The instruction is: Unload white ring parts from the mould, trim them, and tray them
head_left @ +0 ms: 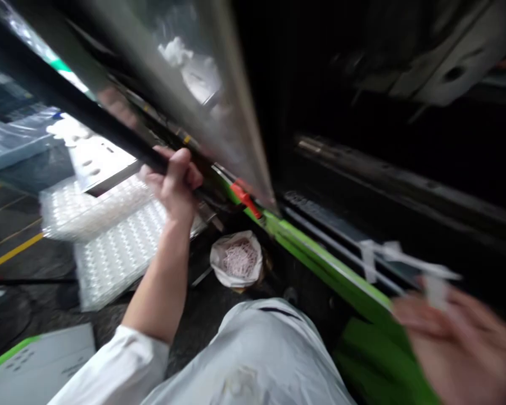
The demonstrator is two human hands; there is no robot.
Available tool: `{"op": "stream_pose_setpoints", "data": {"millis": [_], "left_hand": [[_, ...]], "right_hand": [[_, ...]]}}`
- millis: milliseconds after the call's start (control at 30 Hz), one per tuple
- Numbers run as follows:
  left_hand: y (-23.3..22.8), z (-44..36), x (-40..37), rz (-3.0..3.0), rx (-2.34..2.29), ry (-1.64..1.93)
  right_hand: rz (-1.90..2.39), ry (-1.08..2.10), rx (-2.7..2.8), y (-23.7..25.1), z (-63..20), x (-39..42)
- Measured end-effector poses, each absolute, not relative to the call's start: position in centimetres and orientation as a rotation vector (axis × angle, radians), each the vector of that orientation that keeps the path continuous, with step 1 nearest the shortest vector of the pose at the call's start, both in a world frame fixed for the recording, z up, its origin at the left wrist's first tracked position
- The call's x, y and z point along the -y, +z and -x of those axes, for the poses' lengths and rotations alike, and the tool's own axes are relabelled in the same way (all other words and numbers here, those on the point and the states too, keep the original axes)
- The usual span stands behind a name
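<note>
1. White part (411, 260): I see it at the lower right, at the fingertips of the right hand (459, 337), above the green ledge (320, 261) and in front of the machine's dark opening.
2. The right hand appears to pinch the part near one end, thumb against fingers, with its thin strip and tabs reaching out to the left.
3. The left hand (172, 183) is wrapped firmly round the black bar (109, 132), beside the panel (236, 101).
4. For this step, I judge a light, steady pinch best; thin tabs like these would probably bend or snag on the ledge if carried too low.
5. I would want the left grip firm and its knuckles clear of the panel's edge, and the right fingers well away from the rails.
6. Motion blur smears the right hand and the part, so I cannot make out the exact finger contact or the part's full shape.
7. The right wrist is cut off by the frame; the opening is mostly too dark to read.
8. Whatever lies beneath the left palm is hidden from me.
</note>
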State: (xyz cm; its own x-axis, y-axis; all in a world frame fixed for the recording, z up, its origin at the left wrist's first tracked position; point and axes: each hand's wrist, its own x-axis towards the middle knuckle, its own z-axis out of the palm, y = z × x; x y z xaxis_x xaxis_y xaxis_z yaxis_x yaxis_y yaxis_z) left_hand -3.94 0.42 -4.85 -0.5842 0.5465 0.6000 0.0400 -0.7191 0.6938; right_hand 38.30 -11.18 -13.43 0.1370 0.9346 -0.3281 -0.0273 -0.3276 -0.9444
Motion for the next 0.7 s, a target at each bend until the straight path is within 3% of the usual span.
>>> {"op": "stream_pose_setpoints", "data": {"millis": [167, 300, 467, 700], "left_hand": [[-5.8, 4.8, -2.0, -1.375, -0.799, 2.058], [-5.9, 5.8, -2.7, -1.463, -0.721, 1.905], [-5.7, 5.4, -2.5, -1.504, -0.681, 1.954], [-5.9, 5.6, -4.2, -1.400, -0.897, 1.746]], "right_hand": [[1.290, 1.599, 1.080, -21.8, -18.6, 13.8], [1.440, 1.411, 1.730, -27.7, -12.6, 11.4], [1.650, 1.384, 1.878, -32.8, -14.6, 15.4], [2.239, 1.397, 1.566, -34.4, -25.9, 31.6]]}}
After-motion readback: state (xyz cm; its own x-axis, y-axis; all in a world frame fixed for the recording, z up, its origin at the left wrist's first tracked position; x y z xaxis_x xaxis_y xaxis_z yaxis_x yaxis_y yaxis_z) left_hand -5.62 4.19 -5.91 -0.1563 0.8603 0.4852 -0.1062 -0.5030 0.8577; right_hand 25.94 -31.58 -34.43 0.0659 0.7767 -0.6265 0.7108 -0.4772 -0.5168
